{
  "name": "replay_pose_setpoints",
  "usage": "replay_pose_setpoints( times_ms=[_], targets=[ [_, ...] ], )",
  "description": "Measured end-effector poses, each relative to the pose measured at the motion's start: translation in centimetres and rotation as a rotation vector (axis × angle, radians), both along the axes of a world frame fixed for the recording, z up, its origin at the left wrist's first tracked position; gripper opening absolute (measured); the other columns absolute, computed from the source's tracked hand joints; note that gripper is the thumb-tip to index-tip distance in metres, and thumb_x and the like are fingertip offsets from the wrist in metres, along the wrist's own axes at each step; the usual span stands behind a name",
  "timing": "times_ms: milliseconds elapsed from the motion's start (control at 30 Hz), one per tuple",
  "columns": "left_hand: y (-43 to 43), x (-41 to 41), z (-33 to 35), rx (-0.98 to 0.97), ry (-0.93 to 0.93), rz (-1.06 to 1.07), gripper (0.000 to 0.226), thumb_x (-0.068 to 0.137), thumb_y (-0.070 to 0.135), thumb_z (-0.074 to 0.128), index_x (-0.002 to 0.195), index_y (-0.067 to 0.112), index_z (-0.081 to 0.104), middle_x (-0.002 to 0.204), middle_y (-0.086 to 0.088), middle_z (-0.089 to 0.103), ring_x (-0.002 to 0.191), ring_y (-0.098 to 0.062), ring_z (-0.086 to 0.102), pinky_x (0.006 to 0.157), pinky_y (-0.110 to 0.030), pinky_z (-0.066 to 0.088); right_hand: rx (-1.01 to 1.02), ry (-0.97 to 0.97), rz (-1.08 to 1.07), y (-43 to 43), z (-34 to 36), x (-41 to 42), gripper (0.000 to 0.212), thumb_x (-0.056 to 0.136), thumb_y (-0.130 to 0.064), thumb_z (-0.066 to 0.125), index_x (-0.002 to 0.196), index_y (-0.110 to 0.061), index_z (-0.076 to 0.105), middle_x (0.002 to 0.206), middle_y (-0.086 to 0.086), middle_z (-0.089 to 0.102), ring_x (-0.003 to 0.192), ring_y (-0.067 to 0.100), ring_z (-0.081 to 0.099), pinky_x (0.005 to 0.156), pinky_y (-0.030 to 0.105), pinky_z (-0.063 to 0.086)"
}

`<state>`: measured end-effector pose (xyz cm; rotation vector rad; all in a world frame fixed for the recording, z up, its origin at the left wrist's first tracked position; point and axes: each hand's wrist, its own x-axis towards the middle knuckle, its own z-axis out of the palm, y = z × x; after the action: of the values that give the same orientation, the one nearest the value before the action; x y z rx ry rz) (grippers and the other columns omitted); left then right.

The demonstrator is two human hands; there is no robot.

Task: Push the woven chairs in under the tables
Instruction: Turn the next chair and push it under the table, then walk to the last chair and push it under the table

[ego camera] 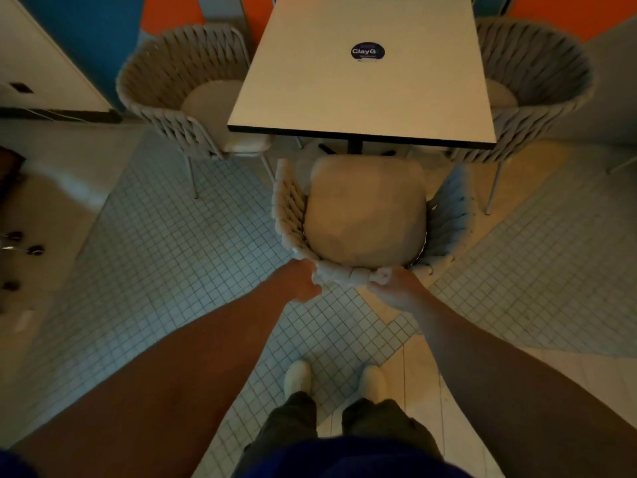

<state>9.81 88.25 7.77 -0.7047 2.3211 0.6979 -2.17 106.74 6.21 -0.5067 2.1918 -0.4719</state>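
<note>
From the head view I look straight down on the near pale grey woven-rope chair with a cream seat cushion (365, 212), sitting at the centre of the frame with its open front facing the square white table top with a dark edge (362, 88) at twelve o'clock. Most of the cushion lies clear of the table edge; only the front lip reaches it.

My left hand (303, 281) is closed into a fist on the chair's woven back rim at about seven o'clock of the seat, and my right hand (396, 288) is clamped on the same rim at about five o'clock, fingers curled over the rope.

A second woven chair (179, 88) stands at ten o'clock, its seat partly under the table's left side. A third woven chair (537, 88) stands at two o'clock, tucked against the right side.

A round dark sticker (367, 52) lies on the table top. My two pale shoes (298, 377) stand at six o'clock on the small-tiled white floor (155, 253), just behind the chair back
</note>
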Motion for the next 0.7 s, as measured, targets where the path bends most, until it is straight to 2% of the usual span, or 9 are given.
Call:
replay_pose_setpoints(
  times_ms=[100,200,300,367,433,500,567,633,700],
  targets=[
    [-0.4,1.3,1.2,-0.016,0.041,-0.018,0.054,0.101,0.032,0.058,0.15,0.014,0.044,0.145,-0.011,0.053,0.128,-0.024,0.055,0.102,-0.034,0.045,0.043,-0.018,0.082,-1.0,1.1,0.4,0.062,0.099,-0.04,0.05,0.149,-0.005,0.039,0.149,0.015,0.047,0.128,0.03,0.052,0.1,0.038,0.045],
    [-1.0,2.4,1.1,-0.034,0.068,-0.005,0.051,0.101,0.033,0.058,0.147,0.013,0.048,0.145,-0.011,0.053,0.128,-0.024,0.054,0.1,-0.031,0.044,0.047,-0.009,0.184,-2.1,1.5,0.7,0.065,0.1,-0.043,0.048,0.15,-0.004,0.037,0.155,0.014,0.039,0.137,0.03,0.044,0.105,0.035,0.04],
    [-1.5,3.6,0.7,-0.021,0.065,0.05,0.057,0.099,0.035,0.059,0.151,0.015,0.043,0.147,-0.009,0.051,0.129,-0.023,0.053,0.1,-0.03,0.043,0.028,0.017,0.213,-3.3,1.6,1.0,0.056,0.097,-0.039,0.052,0.132,0.004,0.054,0.132,0.022,0.059,0.116,0.034,0.059,0.094,0.043,0.049],
    [-2.0,4.6,0.4,-0.015,0.065,0.115,0.058,0.098,0.036,0.061,0.151,0.018,0.043,0.15,-0.008,0.048,0.131,-0.023,0.052,0.105,-0.033,0.044,0.034,0.025,0.281,-4.3,1.6,1.4,0.034,0.095,-0.039,0.053,0.104,-0.008,0.066,0.099,0.012,0.066,0.088,0.024,0.064,0.074,0.037,0.05],
    [-2.7,5.9,0.1,-0.018,0.073,0.179,0.057,0.098,0.037,0.061,0.15,0.02,0.044,0.151,-0.007,0.047,0.131,-0.022,0.052,0.107,-0.034,0.045,0.03,0.049,0.34,-5.6,1.8,2.0,0.028,0.095,-0.04,0.055,0.071,-0.031,0.044,0.07,-0.003,0.047,0.062,0.012,0.048,0.053,0.028,0.036],
    [-3.4,7.4,0.1,-0.016,0.07,0.236,0.057,0.097,0.038,0.061,0.149,0.022,0.045,0.151,-0.006,0.046,0.132,-0.023,0.052,0.109,-0.036,0.045,0.032,0.068,0.403,-7.3,1.8,2.8,0.037,0.095,-0.042,0.056,0.068,-0.037,0.031,0.063,-0.006,0.041,0.054,0.01,0.041,0.049,0.027,0.03],
    [-4.9,9.4,-0.1,-0.014,0.071,0.297,0.056,0.097,0.039,0.061,0.148,0.022,0.046,0.152,-0.007,0.046,0.133,-0.023,0.052,0.11,-0.037,0.044,0.055,0.072,0.471,-9.6,1.9,3.9,0.011,0.096,-0.042,0.056,0.086,-0.037,0.053,0.066,-0.005,0.049,0.055,0.011,0.048,0.048,0.026,0.034],
    [-6.9,11.8,-0.3,-0.018,0.063,0.341,0.055,0.097,0.038,0.061,0.148,0.021,0.047,0.152,-0.007,0.046,0.133,-0.023,0.052,0.111,-0.038,0.044,0.033,0.046,0.524,-12.8,2.0,5.3,0.041,0.095,-0.042,0.056,0.133,-0.026,0.054,0.086,-0.004,0.06,0.069,0.011,0.058,0.055,0.025,0.042],
    [-9.1,13.7,-0.7,-0.021,0.056,0.369,0.055,0.097,0.038,0.061,0.147,0.021,0.047,0.152,-0.008,0.046,0.134,-0.025,0.051,0.113,-0.042,0.042,0.052,0.044,0.529,-16.0,2.0,6.6,0.062,0.094,-0.045,0.057,0.145,-0.013,0.045,0.127,0.005,0.061,0.1,0.018,0.062,0.075,0.026,0.046]
  ],
)
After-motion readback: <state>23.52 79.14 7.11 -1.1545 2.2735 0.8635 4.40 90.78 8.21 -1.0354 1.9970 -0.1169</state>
